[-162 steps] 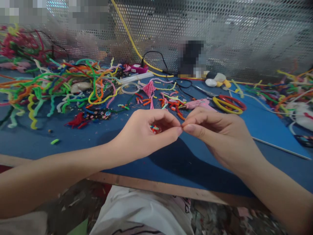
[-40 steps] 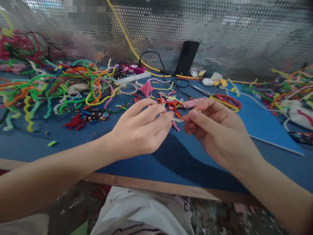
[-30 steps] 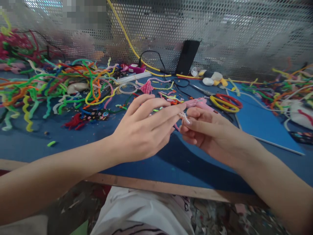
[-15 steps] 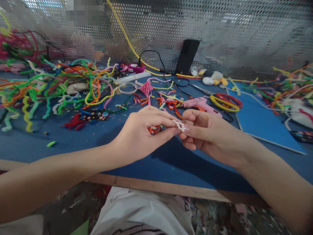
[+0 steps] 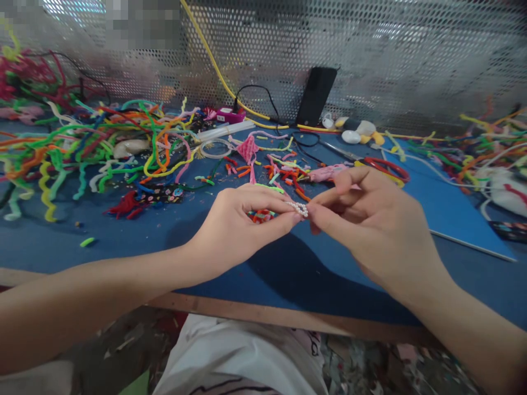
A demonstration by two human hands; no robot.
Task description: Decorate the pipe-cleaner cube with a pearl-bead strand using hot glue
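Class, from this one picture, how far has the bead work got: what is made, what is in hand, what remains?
Made: a short pearl bead strand. In hand: left hand and right hand pinch it together; the left also cups a multicoloured piece. Left: loose pipe cleaners lie unused.

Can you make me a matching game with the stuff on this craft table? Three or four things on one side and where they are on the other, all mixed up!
Things:
1. bead string
2. black phone
3. scissors
4. green scrap

Places:
A. leaning on the mesh wall at the back
B. alone on the blue mat, near the table's front left edge
C. pinched between the left hand and right hand
D. flat on the mat behind the right hand

Pairs: 1-C, 2-A, 3-D, 4-B
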